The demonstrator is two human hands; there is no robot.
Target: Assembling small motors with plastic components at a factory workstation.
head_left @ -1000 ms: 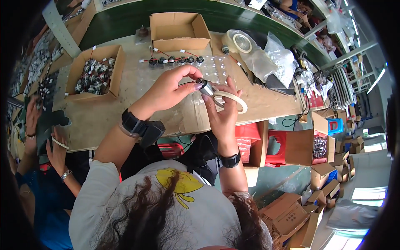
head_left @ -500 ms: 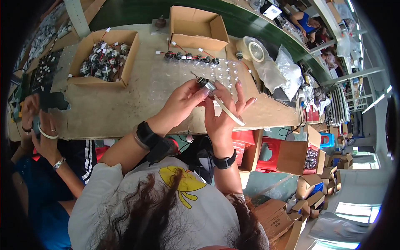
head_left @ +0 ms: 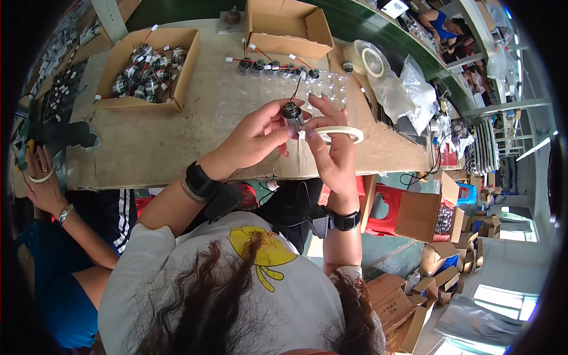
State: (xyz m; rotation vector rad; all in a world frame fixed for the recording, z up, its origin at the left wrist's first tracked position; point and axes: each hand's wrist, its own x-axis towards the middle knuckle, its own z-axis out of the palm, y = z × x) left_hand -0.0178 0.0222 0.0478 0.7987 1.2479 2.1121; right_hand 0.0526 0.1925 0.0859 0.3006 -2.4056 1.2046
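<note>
your left hand (head_left: pixel 260 137) is closed on a small motor-like cylinder (head_left: pixel 291 116), thumb and fingers wrapped round its silvery body, with the black end up and a thin red-and-dark wire (head_left: pixel 296 87) rising from it. the cylinder is up off the table (head_left: pixel 148 145), in front of your chest and just on your side of the clear plastic tray (head_left: pixel 228 112). your right hand (head_left: pixel 335 155) holds a ring of pale tape (head_left: pixel 357 134), which looks hooked over its fingers; thumb and forefinger come close together beside the cylinder, though you can't tell whether they touch it. a little white piece (head_left: pixel 302 135) shows there, too small to name. judging by its look, the cylinder should feel dense for its size, stiff and a bit slick on the smooth metal, so take it round the body, as your left fingers do. the wire is likely the delicate part: keep your grip off it and don't lift by it. the ring seems light and fairly stiff, safest by its rim. similar parts stand in a row (head_left: pixel 275 67) at the tray's far edge, and more lie heaped in the cardboard box (head_left: pixel 188 74) to your left.
</note>
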